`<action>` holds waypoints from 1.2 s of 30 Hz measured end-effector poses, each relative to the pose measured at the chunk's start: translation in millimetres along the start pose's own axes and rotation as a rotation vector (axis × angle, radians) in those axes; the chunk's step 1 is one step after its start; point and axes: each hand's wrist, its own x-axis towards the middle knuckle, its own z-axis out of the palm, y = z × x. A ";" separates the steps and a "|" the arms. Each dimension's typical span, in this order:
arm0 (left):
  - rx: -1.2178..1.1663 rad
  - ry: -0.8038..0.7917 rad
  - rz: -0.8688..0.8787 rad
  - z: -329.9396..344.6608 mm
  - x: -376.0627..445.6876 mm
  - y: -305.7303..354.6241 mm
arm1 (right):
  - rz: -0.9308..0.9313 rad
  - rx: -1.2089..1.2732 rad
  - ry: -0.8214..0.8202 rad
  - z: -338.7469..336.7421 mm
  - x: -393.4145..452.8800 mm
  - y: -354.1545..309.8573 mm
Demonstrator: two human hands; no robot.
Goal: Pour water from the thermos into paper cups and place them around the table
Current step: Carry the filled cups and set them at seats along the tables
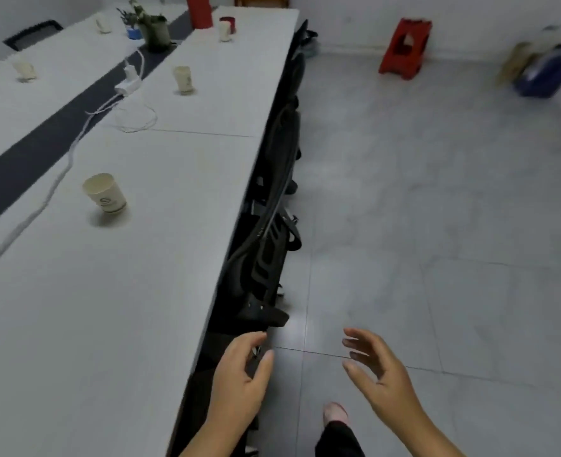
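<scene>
A long white table (107, 308) runs away from me on the left. Several paper cups stand on it: one near (105, 193), one farther along (182, 79), one by the far end (225, 31), and others on the left side (25, 70) (102, 24). The red thermos (200, 11) stands at the far end, with its red lid (228, 24) beside it. My left hand (241, 380) hangs open just off the table's right edge. My right hand (378, 367) is open over the floor. Both hold nothing.
Black office chairs (272, 232) are tucked along the table's right edge. A white power strip and cable (125, 87) and potted plants (155, 31) lie along the dark centre strip. A red stool (404, 47) and bags (542, 67) sit on the grey tiled floor.
</scene>
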 end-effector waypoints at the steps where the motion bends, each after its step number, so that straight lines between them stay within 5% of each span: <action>1: 0.011 -0.071 0.016 17.0 10.2 5.4 | 0.034 0.010 0.079 -18.5 -7.8 7.7; 6: -0.032 -0.356 0.032 116.8 55.7 29.4 | 0.182 0.074 0.444 -98.5 -27.8 43.9; 10: -0.062 -0.459 -0.031 196.9 91.5 40.9 | 0.175 0.072 0.575 -162.2 -6.0 86.1; 20: -0.034 -0.408 -0.225 322.9 195.6 95.6 | 0.212 0.005 0.461 -315.3 157.7 84.9; 23: -0.066 -0.219 -0.340 335.8 256.3 100.3 | 0.172 0.020 0.423 -336.0 214.8 93.5; 26: -0.155 -0.300 -0.383 348.7 327.8 105.1 | 0.228 0.047 0.347 -357.7 279.6 108.7; 29: -0.115 -0.047 -0.323 371.9 398.7 111.1 | 0.310 0.070 0.355 -376.0 360.0 103.4; 36: -0.155 -0.096 -0.137 418.8 620.7 179.1 | 0.104 0.068 0.415 -441.7 575.1 70.8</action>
